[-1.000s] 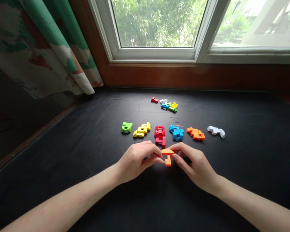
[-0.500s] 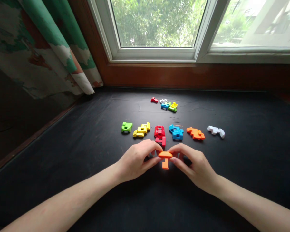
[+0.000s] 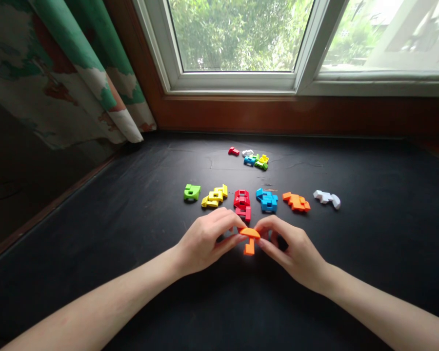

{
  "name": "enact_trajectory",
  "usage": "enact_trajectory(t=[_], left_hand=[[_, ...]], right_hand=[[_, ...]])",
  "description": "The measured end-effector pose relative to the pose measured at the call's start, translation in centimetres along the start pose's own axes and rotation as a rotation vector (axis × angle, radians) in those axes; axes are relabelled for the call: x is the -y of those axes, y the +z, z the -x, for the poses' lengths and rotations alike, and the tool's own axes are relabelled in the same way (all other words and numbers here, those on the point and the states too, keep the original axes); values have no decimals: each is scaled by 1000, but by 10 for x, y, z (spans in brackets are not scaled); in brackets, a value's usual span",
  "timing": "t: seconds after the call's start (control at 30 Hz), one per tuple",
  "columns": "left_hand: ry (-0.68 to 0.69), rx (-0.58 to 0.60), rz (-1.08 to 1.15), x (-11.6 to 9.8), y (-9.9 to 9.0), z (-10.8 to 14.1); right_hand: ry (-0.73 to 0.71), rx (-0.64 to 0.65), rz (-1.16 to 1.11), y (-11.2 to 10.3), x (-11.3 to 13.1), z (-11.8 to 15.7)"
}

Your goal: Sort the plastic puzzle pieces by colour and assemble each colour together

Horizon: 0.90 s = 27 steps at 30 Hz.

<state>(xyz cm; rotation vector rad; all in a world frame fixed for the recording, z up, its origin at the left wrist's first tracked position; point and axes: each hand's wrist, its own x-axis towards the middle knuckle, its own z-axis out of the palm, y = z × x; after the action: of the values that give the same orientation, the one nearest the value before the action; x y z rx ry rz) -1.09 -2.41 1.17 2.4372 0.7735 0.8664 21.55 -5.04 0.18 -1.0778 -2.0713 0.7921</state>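
Note:
Between my two hands is an orange plastic toy piece (image 3: 249, 233), with a domed top and a stem ending in a small block, a bit like an umbrella. My left hand (image 3: 208, 239) pinches its left edge between thumb and fingers. On the opposite edge, my right hand (image 3: 296, 248) has a similar pinch. Just beyond the fingertips lies a group of red toy pieces (image 3: 242, 200), nearest to both hands. Blue toy pieces (image 3: 267, 200) lie to their right, and yellow toy pieces (image 3: 215, 196) to their left.
The row on the black tabletop (image 3: 149, 195) also has a green toy piece (image 3: 192, 192), orange pieces (image 3: 296, 202) and white pieces (image 3: 327, 198). Farther back lies a mixed cluster with a red piece (image 3: 233, 151) and a blue one (image 3: 249, 160). A curtain (image 3: 109, 92) hangs left of the window.
The orange toy piece has tilted and shifted slightly up and left, its top face showing more. Both hands moved slightly with it. The pieces on the table lie unchanged.

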Motion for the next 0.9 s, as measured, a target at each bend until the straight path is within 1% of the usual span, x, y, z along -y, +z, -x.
enact_trajectory(t=[0.3,0.53,0.6,0.8,0.9], left_hand=[[48,-91,-14,-2,0,0],[72,-172,-70,-1,3,1],[79,-192,-88,-2,3,1],[85,-200,-118,-4,4,-1],[87,-197,-131,-5,4,-1]], right_hand=[[6,62,-32,1,-2,3],[48,8,-38,3,-2,4],[23,-6,-3,3,-2,3],[-143,-1,70,2,-2,1],[-164,2,96,2,-1,1]])
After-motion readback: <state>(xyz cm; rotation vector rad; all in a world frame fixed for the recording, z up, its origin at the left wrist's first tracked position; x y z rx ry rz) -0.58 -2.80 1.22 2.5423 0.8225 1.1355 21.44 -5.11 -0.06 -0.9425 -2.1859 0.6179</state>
